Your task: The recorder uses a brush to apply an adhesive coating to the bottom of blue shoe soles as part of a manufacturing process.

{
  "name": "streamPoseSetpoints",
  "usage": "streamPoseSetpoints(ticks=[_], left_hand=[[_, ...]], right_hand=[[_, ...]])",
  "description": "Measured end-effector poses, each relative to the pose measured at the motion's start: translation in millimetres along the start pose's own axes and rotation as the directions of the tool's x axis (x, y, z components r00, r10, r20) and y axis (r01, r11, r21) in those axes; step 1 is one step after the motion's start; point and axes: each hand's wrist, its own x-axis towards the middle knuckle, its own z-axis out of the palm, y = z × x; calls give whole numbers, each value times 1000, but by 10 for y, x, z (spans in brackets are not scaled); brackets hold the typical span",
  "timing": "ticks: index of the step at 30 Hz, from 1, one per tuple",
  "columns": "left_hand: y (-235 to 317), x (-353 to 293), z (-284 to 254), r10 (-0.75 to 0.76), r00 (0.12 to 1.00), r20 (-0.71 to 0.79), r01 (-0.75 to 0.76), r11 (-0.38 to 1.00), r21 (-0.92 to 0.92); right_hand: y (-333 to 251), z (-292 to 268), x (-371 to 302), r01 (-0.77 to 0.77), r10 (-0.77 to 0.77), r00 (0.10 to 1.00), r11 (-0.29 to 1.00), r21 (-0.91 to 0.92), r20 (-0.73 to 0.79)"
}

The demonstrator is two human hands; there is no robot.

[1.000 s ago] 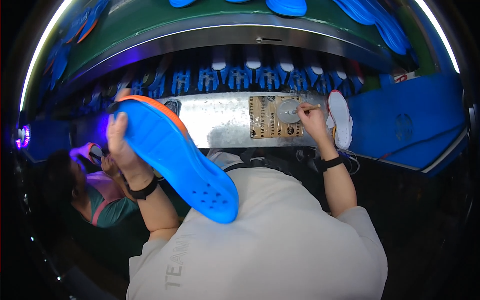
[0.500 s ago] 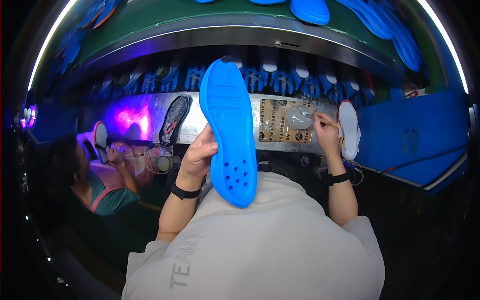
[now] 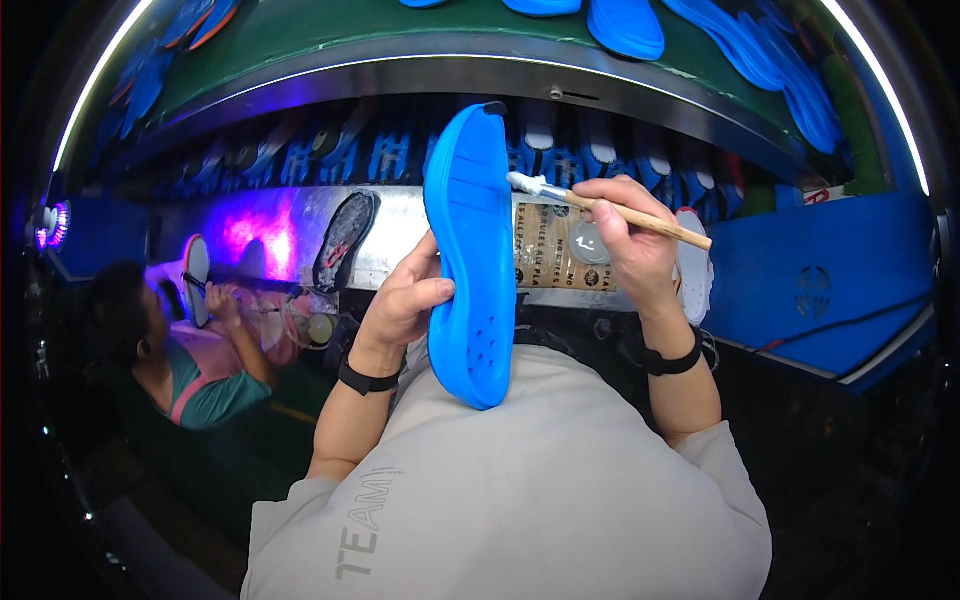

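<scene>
Upright in front of me stands a blue shoe sole [image 3: 470, 250], with a row of small holes near its lower end and a dark tip at the top. My left hand [image 3: 405, 305] grips its left edge, thumb on the near face. My right hand [image 3: 640, 250] is closed round the wooden handle of a brush [image 3: 640, 217]. White paste coats the bristles, which are at the sole's upper right edge; whether they touch cannot be told. Below the brush, a round clear dish [image 3: 588, 243] holds a whitish patch and sits on printed brown paper [image 3: 537, 245].
A dark sole [image 3: 347, 240] lies on the metal bench [image 3: 400, 235]. A white sole [image 3: 696, 285] is beyond my right hand. Blue soles [image 3: 625, 28] rest on the green belt [image 3: 400, 30] above. At left, a co-worker [image 3: 205, 350] holds another sole [image 3: 196, 278] near purple light.
My right hand has lifted the brush from the dish, leftward and up to the blue sole's edge. The sole has shifted slightly right and turned more edge-on.
</scene>
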Motion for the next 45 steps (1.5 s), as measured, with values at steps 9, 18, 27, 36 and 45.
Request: streamPoseSetpoints(ticks=[9,18,27,36,45], left_hand=[[101,-14,14,21,1000,-18,-20,998,57],[213,-57,25,-72,996,55,66,992,104],[237,-62,8,-22,1000,-6,23,994,104],[223,-25,48,98,995,-10,-96,988,125],[282,-17,-35,126,992,-4,-124,981,146]], right_hand=[[-49,59,-40,66,-47,988,989,-133,144],[3,19,134,14,-19,998,997,-74,-57],[-61,57,68,131,-111,984,981,-140,142],[-173,27,-35,200,-172,950,976,-84,261],[-343,47,-96,230,-201,933,971,-63,299]])
